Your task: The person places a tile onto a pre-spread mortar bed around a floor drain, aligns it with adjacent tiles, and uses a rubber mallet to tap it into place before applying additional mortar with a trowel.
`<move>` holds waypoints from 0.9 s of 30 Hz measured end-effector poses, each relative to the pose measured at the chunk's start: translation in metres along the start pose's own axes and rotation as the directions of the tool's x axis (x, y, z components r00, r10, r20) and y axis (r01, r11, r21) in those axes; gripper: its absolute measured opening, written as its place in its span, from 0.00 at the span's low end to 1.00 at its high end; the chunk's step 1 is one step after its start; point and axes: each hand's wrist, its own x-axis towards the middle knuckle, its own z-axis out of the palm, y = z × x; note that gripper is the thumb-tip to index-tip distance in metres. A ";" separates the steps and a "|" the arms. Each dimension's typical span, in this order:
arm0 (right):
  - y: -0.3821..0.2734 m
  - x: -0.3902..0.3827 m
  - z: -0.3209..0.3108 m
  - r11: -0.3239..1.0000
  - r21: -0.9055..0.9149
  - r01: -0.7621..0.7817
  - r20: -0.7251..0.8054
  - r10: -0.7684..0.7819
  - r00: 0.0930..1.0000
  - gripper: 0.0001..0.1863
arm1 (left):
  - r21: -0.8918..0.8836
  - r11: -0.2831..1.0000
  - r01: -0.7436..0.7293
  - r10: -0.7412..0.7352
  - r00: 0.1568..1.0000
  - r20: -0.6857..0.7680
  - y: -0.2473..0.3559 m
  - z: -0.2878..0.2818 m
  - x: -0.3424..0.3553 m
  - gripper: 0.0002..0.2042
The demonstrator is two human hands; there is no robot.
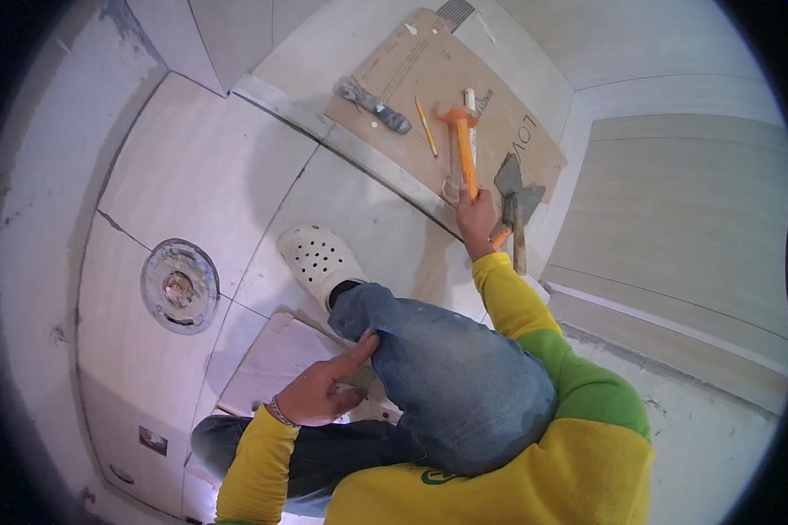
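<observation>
My right hand is closed round the lower end of the orange handle of a mallet, whose head points away over a cardboard sheet. Close by that hand are pointed, mortar-smeared trowels, one with a wooden handle. A yellow pencil and a grey-caked hand tool lie farther left on the cardboard. My left hand is at my bent knee, index finger stretched onto the jeans, thumb apart. A small grey-green piece shows between them; whether I touch it is unclear.
Large pale tiles cover the floor, with a round drain opening at left and a small square cut-out nearer me. A raised ledge carries the cardboard. My white clog rests on the tiles. Tiled walls stand at right.
</observation>
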 end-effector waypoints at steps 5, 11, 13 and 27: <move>0.003 -0.006 0.001 0.989 0.137 0.052 -0.127 -0.034 0.991 0.25 | 0.026 0.999 0.025 -0.026 0.999 0.024 -0.003 -0.004 0.002 0.41; -0.011 -0.011 -0.010 0.988 0.154 -0.032 -0.067 0.043 0.997 0.25 | 0.030 0.998 0.052 -0.053 0.998 0.028 0.000 -0.006 0.004 0.40; -0.010 -0.015 -0.011 0.975 0.139 -0.175 -0.069 0.186 0.980 0.26 | 0.031 0.999 0.042 -0.042 0.999 0.027 -0.001 -0.006 0.004 0.40; -0.027 0.005 -0.009 0.995 0.103 0.010 -0.102 0.000 0.995 0.25 | -0.028 0.999 0.027 -0.026 0.999 0.041 -0.004 -0.005 0.001 0.37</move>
